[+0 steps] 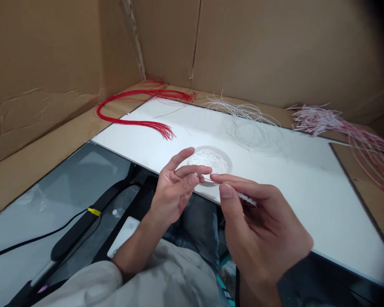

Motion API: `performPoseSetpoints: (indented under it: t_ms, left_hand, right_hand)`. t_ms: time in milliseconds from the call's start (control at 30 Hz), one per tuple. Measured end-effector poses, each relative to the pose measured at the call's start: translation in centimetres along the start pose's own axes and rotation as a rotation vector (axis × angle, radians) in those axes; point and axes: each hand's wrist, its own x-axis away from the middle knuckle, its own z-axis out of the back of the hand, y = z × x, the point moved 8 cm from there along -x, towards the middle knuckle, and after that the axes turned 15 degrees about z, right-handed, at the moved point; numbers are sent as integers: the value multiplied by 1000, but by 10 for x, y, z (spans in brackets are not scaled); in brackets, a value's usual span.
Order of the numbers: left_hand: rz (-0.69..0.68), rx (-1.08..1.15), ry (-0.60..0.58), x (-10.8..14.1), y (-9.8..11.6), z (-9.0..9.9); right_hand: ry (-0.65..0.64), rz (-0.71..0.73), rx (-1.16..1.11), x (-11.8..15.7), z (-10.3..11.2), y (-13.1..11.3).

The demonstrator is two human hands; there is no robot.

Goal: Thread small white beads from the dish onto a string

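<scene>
The left hand is raised at the table's near edge, palm turned inward, its fingers loosely curled and fanned, their tips almost meeting the right hand. That hand reaches in from the lower right, its thumb and fingers pinched together. The bare left forearm angles up from a pale sleeve.

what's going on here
A person is working with both bare hands above a white board. The right hand pinches a small white strip, and a fine red thread runs between it and the left hand. Just beyond sits a white lacy disc in a grey dish. A long red thread bundle, white strands and red-and-white strands lie farther back.
</scene>
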Motion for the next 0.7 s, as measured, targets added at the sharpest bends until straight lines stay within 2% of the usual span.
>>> performPoseSetpoints:
  t_ms: [100, 233, 467, 700]
  left_hand:
    - [-31, -57, 12, 1, 2, 0]
    - [-52, -4, 23, 2, 6, -1]
    - [64, 188, 37, 2, 5, -6]
    - [59, 161, 60, 2, 7, -4]
  right_hand:
    - [4, 4, 22, 1, 1, -1]
    - [0, 18, 26, 0, 0, -2]
    - [-11, 28, 30, -1, 0, -1]
    - [-17, 19, 26, 0, 1, 0]
